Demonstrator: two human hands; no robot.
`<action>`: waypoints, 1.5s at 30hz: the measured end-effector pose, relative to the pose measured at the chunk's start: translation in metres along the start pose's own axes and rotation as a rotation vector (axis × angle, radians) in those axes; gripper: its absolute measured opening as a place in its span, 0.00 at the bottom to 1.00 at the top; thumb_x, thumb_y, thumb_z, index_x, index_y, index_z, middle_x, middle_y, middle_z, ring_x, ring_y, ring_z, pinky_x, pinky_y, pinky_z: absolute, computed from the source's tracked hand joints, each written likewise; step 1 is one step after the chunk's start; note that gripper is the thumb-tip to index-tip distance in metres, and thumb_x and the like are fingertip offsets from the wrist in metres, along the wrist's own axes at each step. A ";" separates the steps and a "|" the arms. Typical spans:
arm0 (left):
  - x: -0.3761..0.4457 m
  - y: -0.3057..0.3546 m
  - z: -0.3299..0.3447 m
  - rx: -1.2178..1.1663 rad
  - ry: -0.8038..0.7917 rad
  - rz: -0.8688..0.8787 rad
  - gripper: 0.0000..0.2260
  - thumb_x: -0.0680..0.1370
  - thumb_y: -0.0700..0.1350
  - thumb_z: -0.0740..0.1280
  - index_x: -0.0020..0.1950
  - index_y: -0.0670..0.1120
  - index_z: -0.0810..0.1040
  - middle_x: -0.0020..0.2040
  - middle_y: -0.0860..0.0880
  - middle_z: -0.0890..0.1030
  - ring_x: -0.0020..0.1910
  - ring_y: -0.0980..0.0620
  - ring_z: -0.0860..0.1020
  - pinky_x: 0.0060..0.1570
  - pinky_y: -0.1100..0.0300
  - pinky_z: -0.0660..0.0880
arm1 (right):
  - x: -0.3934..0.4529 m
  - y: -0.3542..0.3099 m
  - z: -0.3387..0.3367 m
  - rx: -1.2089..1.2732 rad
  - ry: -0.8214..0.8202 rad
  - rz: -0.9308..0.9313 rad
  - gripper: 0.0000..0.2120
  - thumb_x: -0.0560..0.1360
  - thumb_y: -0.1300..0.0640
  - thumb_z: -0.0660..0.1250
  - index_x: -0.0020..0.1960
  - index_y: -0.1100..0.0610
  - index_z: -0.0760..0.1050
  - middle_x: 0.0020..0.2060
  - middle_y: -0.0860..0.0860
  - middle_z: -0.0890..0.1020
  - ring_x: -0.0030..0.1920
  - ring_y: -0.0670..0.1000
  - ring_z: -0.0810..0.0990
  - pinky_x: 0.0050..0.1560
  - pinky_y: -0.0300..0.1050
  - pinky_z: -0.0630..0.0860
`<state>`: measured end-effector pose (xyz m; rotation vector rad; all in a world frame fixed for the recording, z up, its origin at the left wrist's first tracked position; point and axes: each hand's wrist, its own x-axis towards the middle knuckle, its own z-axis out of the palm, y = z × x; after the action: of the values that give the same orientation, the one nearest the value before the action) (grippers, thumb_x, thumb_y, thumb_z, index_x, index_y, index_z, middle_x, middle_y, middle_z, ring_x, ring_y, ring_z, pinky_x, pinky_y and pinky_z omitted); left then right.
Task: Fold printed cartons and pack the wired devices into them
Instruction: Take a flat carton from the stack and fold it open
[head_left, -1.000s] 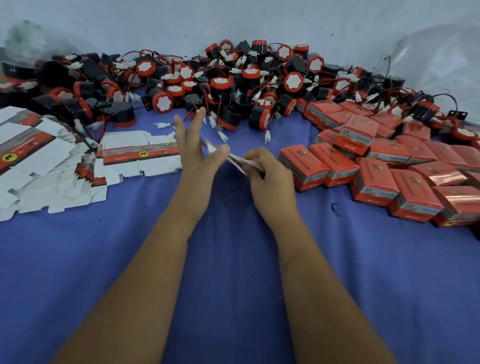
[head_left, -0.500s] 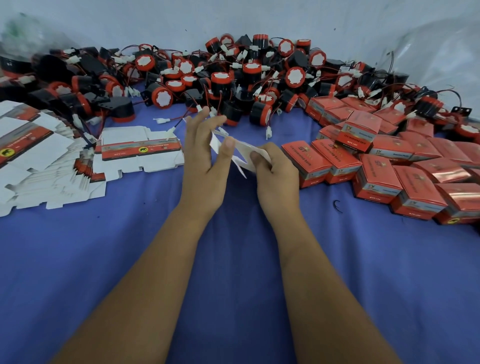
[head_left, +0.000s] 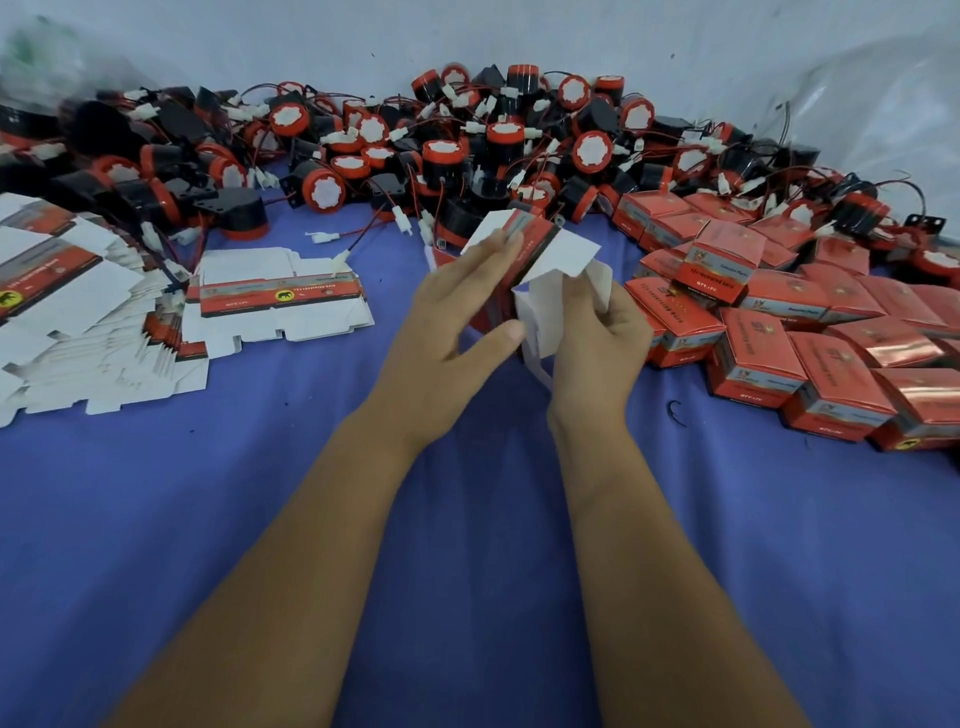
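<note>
A half-opened printed carton (head_left: 540, 249), red and black outside and white inside, is held above the blue cloth at the centre. My left hand (head_left: 457, 317) grips its left side, fingers across the printed face and thumb underneath. My right hand (head_left: 597, 332) pinches its white flaps from the right. A heap of black and red wired devices (head_left: 467, 145) lies just behind the carton. Flat unfolded cartons (head_left: 280, 296) lie to the left.
Several closed red cartons (head_left: 779, 332) are piled at the right. A larger stack of flat cartons (head_left: 67, 312) sits at the far left edge. A grey wall (head_left: 311, 36) and clear plastic sheeting (head_left: 872, 114) close off the back. Blue cloth (head_left: 493, 571) covers the near surface.
The flat carton between my hands has been opened up into a box shape and turned so its printed face shows. Both hands stayed at the centre, shifting slightly right.
</note>
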<state>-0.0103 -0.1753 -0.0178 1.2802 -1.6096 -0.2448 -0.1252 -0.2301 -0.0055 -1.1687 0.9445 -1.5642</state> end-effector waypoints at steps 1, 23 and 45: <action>0.000 -0.001 -0.001 0.026 0.023 0.022 0.28 0.76 0.50 0.61 0.77 0.56 0.60 0.73 0.64 0.62 0.73 0.70 0.57 0.72 0.71 0.52 | 0.001 0.000 -0.001 -0.020 0.003 -0.025 0.07 0.79 0.59 0.66 0.47 0.58 0.82 0.40 0.51 0.84 0.41 0.51 0.82 0.42 0.45 0.79; 0.008 -0.010 -0.016 -0.496 0.353 -0.217 0.12 0.82 0.48 0.63 0.64 0.57 0.69 0.56 0.62 0.81 0.55 0.61 0.80 0.52 0.63 0.77 | -0.004 0.000 0.001 -0.039 -0.460 0.089 0.31 0.79 0.53 0.65 0.78 0.43 0.55 0.77 0.43 0.59 0.74 0.42 0.62 0.73 0.48 0.63; 0.006 0.005 -0.002 -0.399 0.367 -0.071 0.27 0.81 0.43 0.55 0.79 0.43 0.50 0.80 0.44 0.56 0.79 0.47 0.56 0.77 0.45 0.56 | -0.010 0.006 0.014 -0.167 -0.424 -0.280 0.33 0.72 0.72 0.67 0.73 0.55 0.65 0.69 0.48 0.72 0.70 0.44 0.69 0.69 0.38 0.68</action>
<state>-0.0113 -0.1774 -0.0096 1.0050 -1.1355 -0.3349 -0.1091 -0.2223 -0.0101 -1.7290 0.6575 -1.3837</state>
